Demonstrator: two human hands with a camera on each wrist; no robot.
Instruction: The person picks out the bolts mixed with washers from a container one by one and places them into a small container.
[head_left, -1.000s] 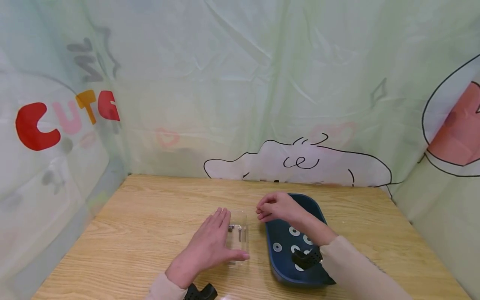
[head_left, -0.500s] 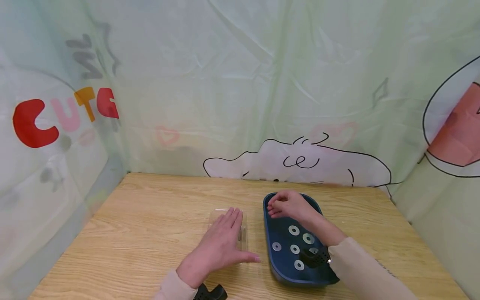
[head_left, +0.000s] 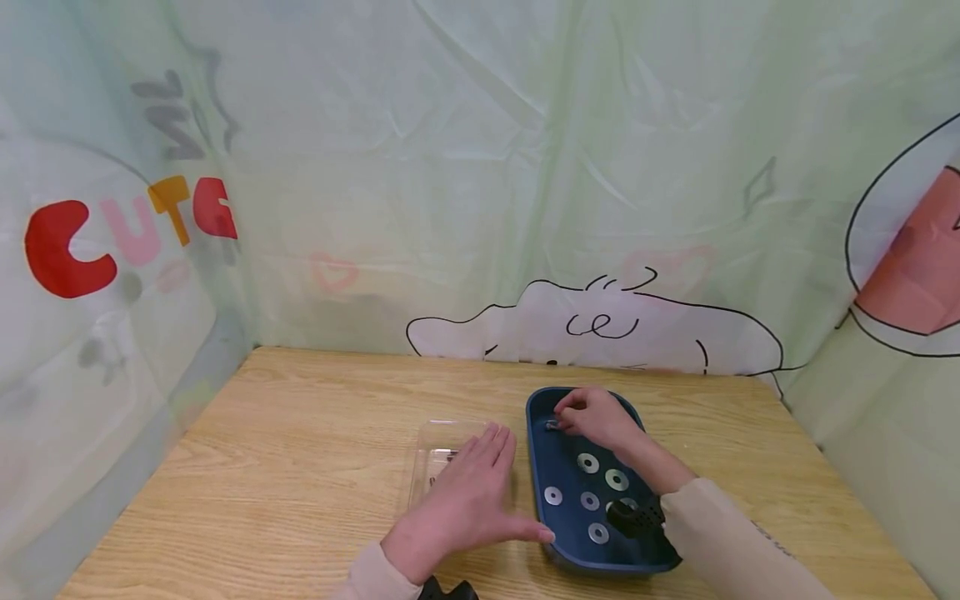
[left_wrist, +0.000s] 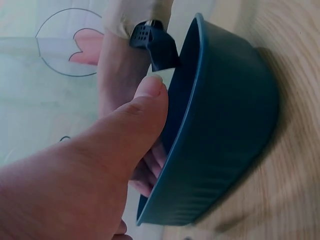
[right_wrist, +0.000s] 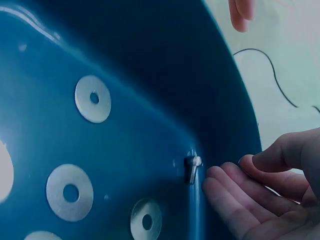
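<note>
My right hand is inside the far end of a dark blue basin. Its fingers curl loosely with nothing between them, the thumb lying near the index finger in the right wrist view. Just off those fingertips, a small metal screw lies in the basin's corner. Several flat silver washers are spread over the basin floor. My left hand has straight fingers and hangs over the clear plastic box, hiding much of it. The left thumb extends to the basin's near rim; whether it touches cannot be told.
Small dark metal pieces show in the plastic box, partly covered by the left hand. Both containers stand on a wooden table. A printed curtain hangs behind the table and at its sides.
My right hand has moved right, from over the basin's left rim to inside it, and the screw has come into view. My left hand has shifted right across the plastic box.
</note>
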